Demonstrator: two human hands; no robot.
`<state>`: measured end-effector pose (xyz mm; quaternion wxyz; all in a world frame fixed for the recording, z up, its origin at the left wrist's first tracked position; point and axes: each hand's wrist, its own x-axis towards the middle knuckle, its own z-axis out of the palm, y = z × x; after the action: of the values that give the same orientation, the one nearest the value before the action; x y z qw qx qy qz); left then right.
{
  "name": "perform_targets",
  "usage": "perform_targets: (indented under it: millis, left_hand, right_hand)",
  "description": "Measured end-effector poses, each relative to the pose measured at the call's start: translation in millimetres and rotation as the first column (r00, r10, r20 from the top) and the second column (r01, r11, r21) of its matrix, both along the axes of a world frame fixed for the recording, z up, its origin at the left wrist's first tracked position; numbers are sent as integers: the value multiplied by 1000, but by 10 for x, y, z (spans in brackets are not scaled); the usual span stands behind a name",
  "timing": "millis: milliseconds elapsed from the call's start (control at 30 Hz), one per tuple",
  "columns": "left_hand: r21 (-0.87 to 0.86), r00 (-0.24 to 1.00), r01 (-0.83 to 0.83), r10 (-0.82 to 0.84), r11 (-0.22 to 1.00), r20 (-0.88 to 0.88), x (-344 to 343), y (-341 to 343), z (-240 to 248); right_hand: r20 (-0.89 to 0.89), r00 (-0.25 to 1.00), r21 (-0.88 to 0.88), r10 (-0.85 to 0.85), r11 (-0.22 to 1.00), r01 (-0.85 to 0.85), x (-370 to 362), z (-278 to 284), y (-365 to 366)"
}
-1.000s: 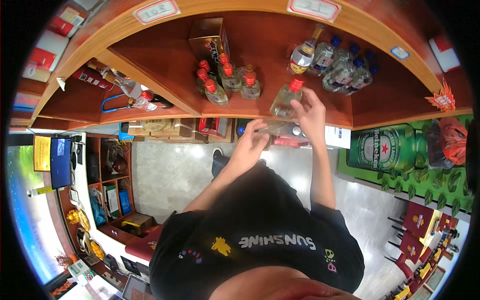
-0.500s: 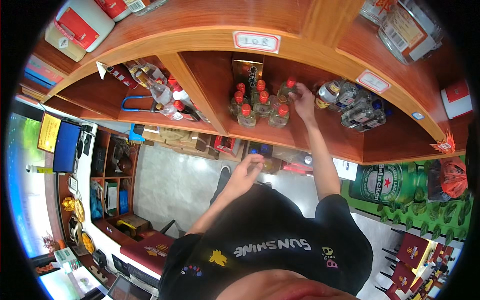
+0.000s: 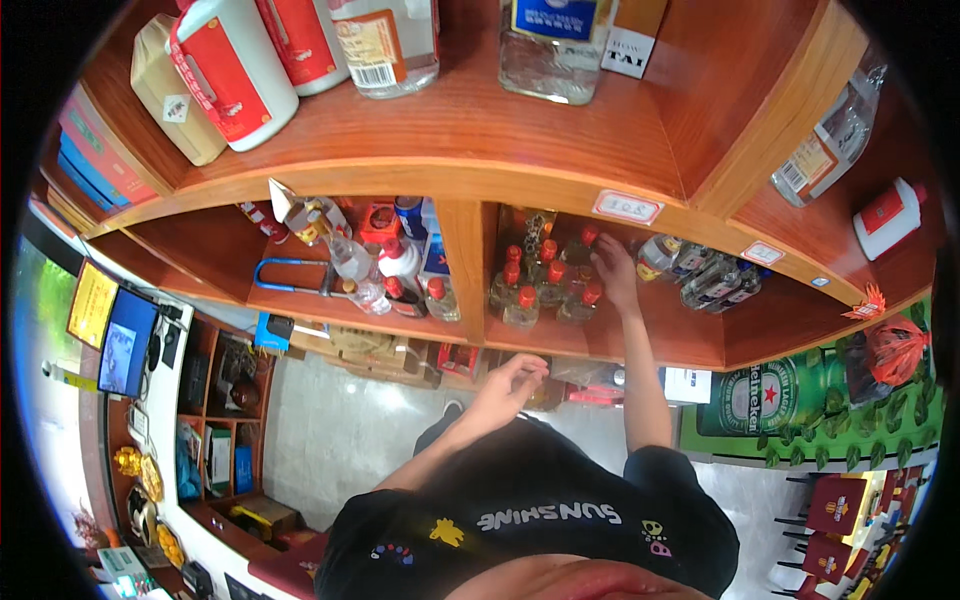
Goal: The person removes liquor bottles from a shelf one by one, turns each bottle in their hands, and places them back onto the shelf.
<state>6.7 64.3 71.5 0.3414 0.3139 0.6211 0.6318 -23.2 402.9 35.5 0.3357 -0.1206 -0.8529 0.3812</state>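
Inside the middle shelf compartment, my right hand [image 3: 616, 270] is reaching in with its fingers closed at the side of a small clear bottle [image 3: 580, 249] with a red cap. Part of that bottle and some fingertips are hard to see in the shade. Several like red-capped bottles [image 3: 521, 309] stand upright in a cluster just left of it, in front of a patterned gold box [image 3: 538, 222]. My left hand [image 3: 512, 387] hovers below the shelf's front edge, fingers loosely bent and apart, with nothing in it.
Right of my right hand lie several clear bottles [image 3: 703, 278]. A wooden divider [image 3: 462, 270] parts this compartment from one with mixed bottles and a blue U-shaped lock [image 3: 290, 273]. Larger bottles [image 3: 385, 50] stand on the shelf above. A green printed panel [image 3: 770, 398] stands lower right.
The view has shifted, showing more of the upper shelf. My right hand stays by the same red-capped bottle. My left hand stays raised below the shelf edge.
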Motion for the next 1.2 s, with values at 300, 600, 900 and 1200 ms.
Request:
perform_targets:
  millis: [300,600,900,1200]
  left_hand:
    - [74,949,207,-182,976,-257,-464,136,904]
    - [201,702,414,-171,888,-691,-316,692,1701]
    - [516,287,574,434,636,-854,502,1637,2910]
    - [287,-39,86,291,954,-956,803,3317,3668]
  right_hand:
    - [-108,982,-431,-158,897,97,490,545,-482]
    - [-219,918,-343,-331,907,245,1315,1657,-1071]
    - [-703,687,97,-184,932,349,2205,3169,-505]
    - [-410,909,408,-75,876,256,1928,4212,1564]
